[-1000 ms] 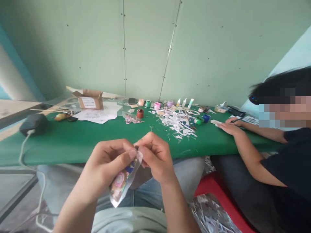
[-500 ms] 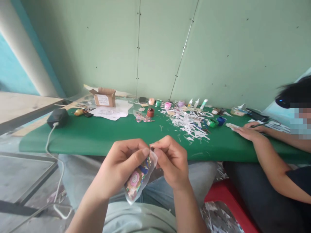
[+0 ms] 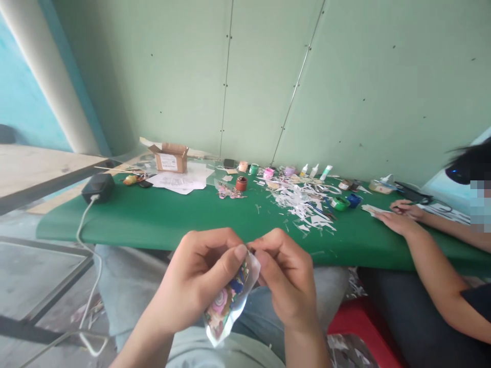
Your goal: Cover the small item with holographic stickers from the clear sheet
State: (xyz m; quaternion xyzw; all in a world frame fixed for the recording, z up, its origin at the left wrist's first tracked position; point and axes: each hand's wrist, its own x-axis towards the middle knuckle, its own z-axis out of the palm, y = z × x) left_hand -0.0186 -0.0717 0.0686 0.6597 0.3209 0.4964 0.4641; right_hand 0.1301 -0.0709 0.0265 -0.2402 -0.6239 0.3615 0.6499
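Over my lap, my left hand (image 3: 205,281) is closed around a colourful painted piece in a clear plastic layer (image 3: 221,304), thumb on top. The piece tilts downward to a pointed lower end, with a pink flower and blue and brown patches showing. My right hand (image 3: 287,278) pinches at its upper tip, where a small dark bit shows between the fingers; I cannot make out what that is. The thumbs nearly meet at that tip. Part of the piece is hidden behind my left fingers.
A green-covered table (image 3: 153,220) holds white paper scraps (image 3: 303,204), a red-brown jar (image 3: 241,184), an open cardboard box (image 3: 171,158), a black adapter (image 3: 97,188) and several paint pots. At right, a co-worker's hands (image 3: 401,220) rest on white strips. A red stool (image 3: 356,322) stands below.
Both hands and the piece sit slightly lower and further right in view, as does the whole scene. The grip looks the same. The co-worker's far hand has shifted a little.
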